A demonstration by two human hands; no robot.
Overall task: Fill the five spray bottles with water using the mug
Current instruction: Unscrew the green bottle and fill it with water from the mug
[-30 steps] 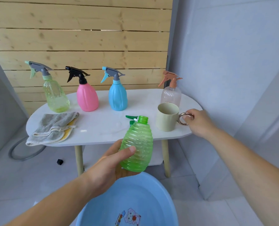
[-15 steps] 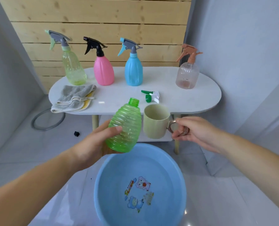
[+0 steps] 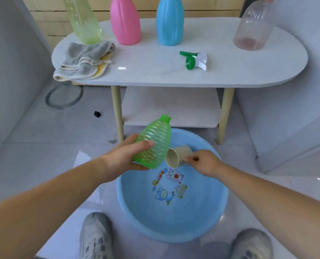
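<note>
A round blue plastic basin (image 3: 174,221) sits on the pale tiled floor, with cartoon animal stickers and tiny coloured writing on its bottom, too small to read. No other labels can be made out.

Above the basin's far edge, the person's left hand (image 3: 125,159) is wrapped around a ribbed, see-through green bottle (image 3: 153,144), thumb across its front; the bottle is tilted, its open neck pointing up and away. Just beside it, the right hand (image 3: 204,161) pinches the handle of a smooth beige mug (image 3: 176,156), fingers closed. The mug is tipped on its side over the basin, mouth facing the viewer, nearly touching the bottle.

Behind stands a white oval table (image 3: 230,71) on light wooden legs. On it, from left: a pale green bottle (image 3: 84,21), a glossy pink bottle (image 3: 125,21), a blue bottle (image 3: 170,23) and a clear ridged bottle (image 3: 252,28), their tops cut off by the frame. A green and white spray head (image 3: 194,59) lies loose on the tabletop. A folded grey cloth (image 3: 84,58) hangs over the left edge. Two grey shoes (image 3: 95,238) show at the bottom.
</note>
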